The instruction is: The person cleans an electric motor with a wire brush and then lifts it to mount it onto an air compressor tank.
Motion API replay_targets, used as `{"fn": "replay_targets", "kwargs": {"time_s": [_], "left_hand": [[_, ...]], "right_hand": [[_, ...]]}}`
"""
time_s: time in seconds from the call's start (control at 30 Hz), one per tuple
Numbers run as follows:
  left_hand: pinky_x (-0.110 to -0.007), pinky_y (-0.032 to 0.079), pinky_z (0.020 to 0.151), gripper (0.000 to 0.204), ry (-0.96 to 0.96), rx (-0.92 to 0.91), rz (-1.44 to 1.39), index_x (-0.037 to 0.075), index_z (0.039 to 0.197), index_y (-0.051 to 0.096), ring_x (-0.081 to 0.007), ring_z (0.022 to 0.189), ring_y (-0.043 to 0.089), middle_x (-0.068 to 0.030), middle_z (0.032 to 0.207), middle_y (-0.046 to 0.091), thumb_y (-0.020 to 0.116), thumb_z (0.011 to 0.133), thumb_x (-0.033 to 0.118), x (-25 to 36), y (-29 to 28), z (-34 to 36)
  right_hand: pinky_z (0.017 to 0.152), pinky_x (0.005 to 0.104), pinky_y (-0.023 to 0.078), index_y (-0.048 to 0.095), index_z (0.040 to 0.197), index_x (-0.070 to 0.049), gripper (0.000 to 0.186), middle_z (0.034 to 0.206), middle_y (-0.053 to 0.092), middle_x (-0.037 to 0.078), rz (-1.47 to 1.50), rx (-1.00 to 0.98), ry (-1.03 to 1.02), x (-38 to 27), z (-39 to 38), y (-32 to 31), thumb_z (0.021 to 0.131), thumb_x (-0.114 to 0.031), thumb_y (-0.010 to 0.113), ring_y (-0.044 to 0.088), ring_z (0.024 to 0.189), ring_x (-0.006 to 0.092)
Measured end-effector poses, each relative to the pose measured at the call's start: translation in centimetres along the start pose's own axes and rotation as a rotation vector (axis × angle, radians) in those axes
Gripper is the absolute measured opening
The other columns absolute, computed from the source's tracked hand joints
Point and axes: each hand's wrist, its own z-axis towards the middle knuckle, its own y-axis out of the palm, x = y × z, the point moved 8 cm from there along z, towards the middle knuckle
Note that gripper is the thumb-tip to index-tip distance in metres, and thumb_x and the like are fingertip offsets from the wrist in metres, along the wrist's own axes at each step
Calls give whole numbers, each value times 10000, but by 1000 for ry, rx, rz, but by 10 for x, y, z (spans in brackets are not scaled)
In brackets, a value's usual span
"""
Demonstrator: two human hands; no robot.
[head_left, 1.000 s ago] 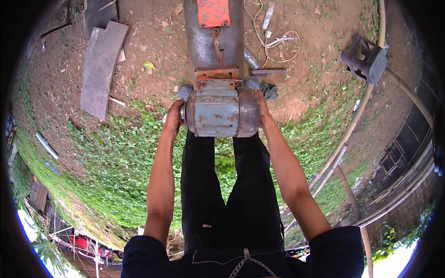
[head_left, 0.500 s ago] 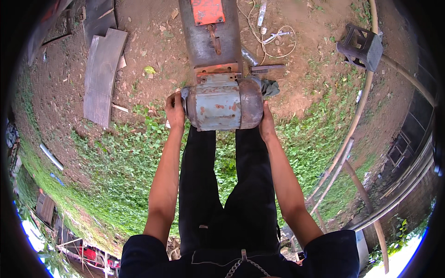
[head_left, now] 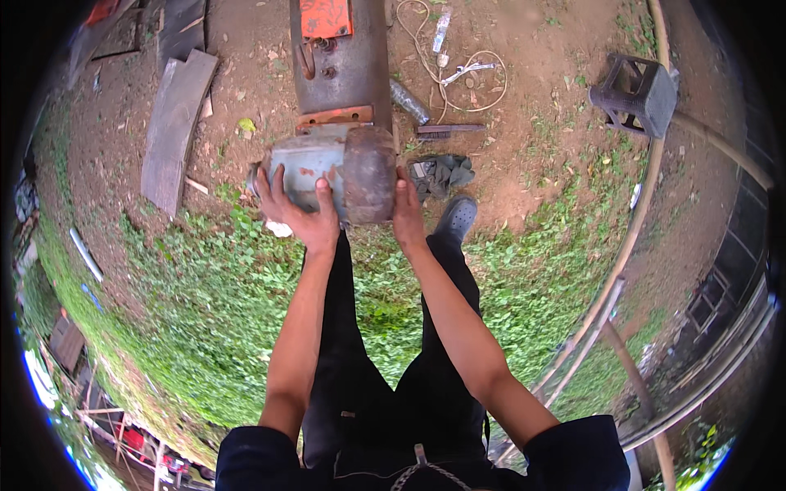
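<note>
A rusty grey-blue electric motor (head_left: pixel 299 155) with a darker end cover sits at the near end of a long dark metal cylinder (head_left: pixel 341 78), beside its orange bracket (head_left: pixel 336 116). My left hand (head_left: pixel 296 204) grips the motor, thumb and fingers spread over the grey casing near the shaft end. My right hand (head_left: pixel 408 206) holds the other end, fingers against the dark cover. The motor hides part of both hands' grip. A grey clog (head_left: pixel 457 219) on my foot shows right of my right hand.
Brown planks (head_left: pixel 174 127) lie at left. A wire brush (head_left: pixel 450 128), dark cloth (head_left: pixel 442 172), coiled cord (head_left: pixel 483 106), wrench (head_left: pixel 479 69) and bottle (head_left: pixel 442 29) lie on the dirt at right. A black plastic stool (head_left: pixel 647 102) stands by bamboo poles (head_left: pixel 634 209). Low weeds (head_left: pixel 205 270) cover the near ground.
The motor and cylinder now appear further left and higher. My left hand has shifted from the end onto the casing's top face. My right foot has come into view.
</note>
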Motion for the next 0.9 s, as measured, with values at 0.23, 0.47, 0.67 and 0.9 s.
{"fn": "replay_targets", "kwargs": {"time_s": [0.23, 0.47, 0.67, 0.9], "left_hand": [[-568, 149, 1128, 627, -110, 132, 286, 44, 1302, 510, -363, 1373, 324, -152, 1429, 445, 623, 878, 491, 40, 34, -35], [-573, 129, 1135, 496, -96, 164, 307, 76, 1212, 600, -367, 1370, 339, -135, 1405, 492, 579, 905, 466, 34, 33, -41], [-571, 101, 1140, 470, -69, 182, 217, 79, 1188, 599, -356, 1372, 349, -112, 1391, 510, 593, 882, 435, 37, 39, -42], [-540, 182, 1128, 419, -99, 217, 182, 51, 1188, 583, -381, 1325, 400, -145, 1360, 533, 585, 902, 357, 41, 37, -39]], "right_hand": [[1072, 341, 352, 402, 1424, -23, 589, 1372, 519, 175, -271, -136, 221, 25, -71, -137, 992, -406, 519, 474, 1303, 259], [1005, 317, 409, 483, 1366, -51, 524, 1271, 597, 156, -382, 28, 270, 21, -58, -246, 968, -383, 560, 568, 1183, 233], [941, 327, 456, 547, 1291, -48, 437, 1202, 644, 158, -534, -84, 39, 4, 2, -190, 950, -317, 599, 613, 1129, 242], [940, 398, 463, 579, 1231, -56, 370, 1161, 647, 171, -833, -239, -345, -47, 74, -86, 900, -209, 643, 590, 1107, 348]]}}
